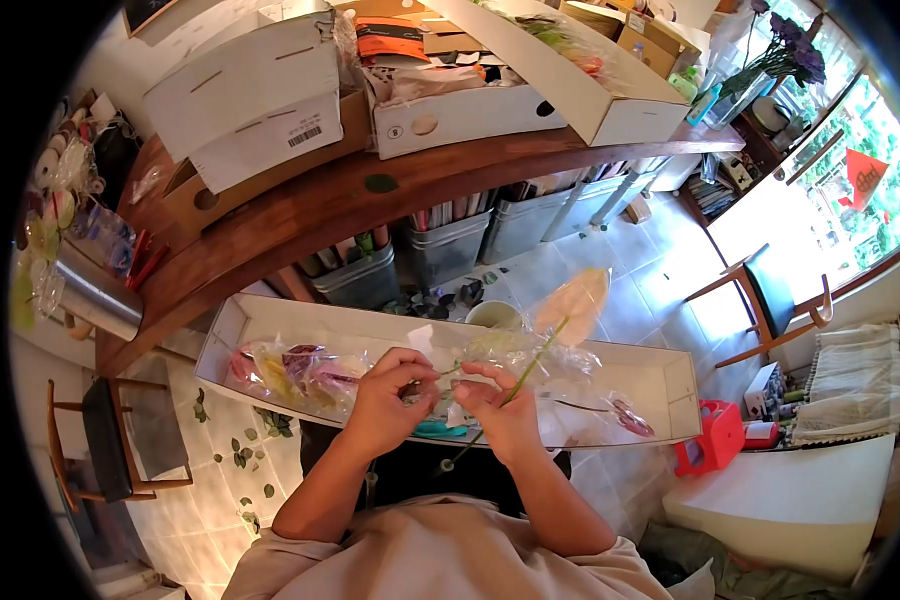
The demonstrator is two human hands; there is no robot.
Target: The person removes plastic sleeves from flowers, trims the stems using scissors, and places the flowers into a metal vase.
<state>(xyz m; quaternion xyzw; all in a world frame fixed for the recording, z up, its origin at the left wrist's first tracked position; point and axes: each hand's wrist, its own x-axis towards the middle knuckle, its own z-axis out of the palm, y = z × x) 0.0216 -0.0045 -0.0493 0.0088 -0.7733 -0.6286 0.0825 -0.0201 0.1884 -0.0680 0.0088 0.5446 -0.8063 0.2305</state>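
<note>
A peach-coloured anthurium (573, 300) tilts up to the right, its long green stem passing through my right hand (502, 408), whose fingers are closed around it. Close beside it, my left hand (398, 392) is pinched. A thin greenish bit shows between the fingertips of both hands, too small to name. Both hands are above a long white cardboard box (675, 385) lying across my lap. Inside the box are flowers in clear plastic wrap (305, 372), pink, yellow and purple, at the left. A dark pink wrapped bloom (630, 415) lies at the right end.
A curved wooden counter (300, 225) carries white boxes (470, 118). Grey bins (450, 250) stand beneath it. Fallen leaves (242, 452) lie on the tiles near a chair (110, 440). At right are a red plastic item (710, 440) and another chair (770, 300).
</note>
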